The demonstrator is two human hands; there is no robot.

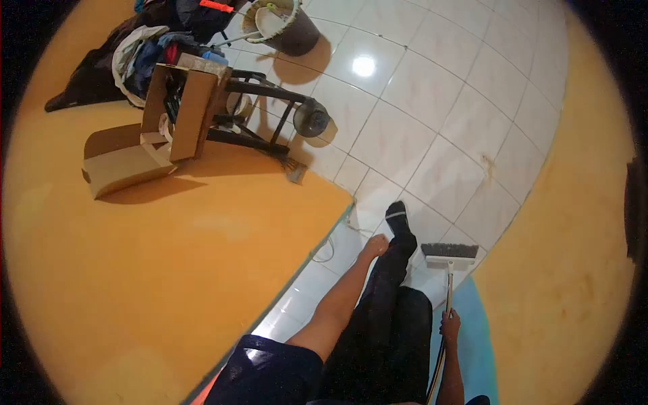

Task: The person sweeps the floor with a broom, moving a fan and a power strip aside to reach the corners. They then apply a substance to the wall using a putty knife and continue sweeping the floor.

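Sleeve point(270, 371) foremost, left fingers point(381, 244) unclear, right fingers point(445, 327) closed round broom point(451, 252), basket point(120, 67) holds clothes point(144, 59).

Smooth yellow-orange walls point(223, 250) flanked a glossy white tiled floor point(432, 101), where a round white glare point(364, 66) shone near dark-legged furniture point(280, 128).

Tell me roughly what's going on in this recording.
The right hand holds the handle of a broom, its bristles over the tiled floor. The left hand is low beside a dark trouser leg; whether it holds anything is unclear. Farther off are an open cardboard box and a bucket.
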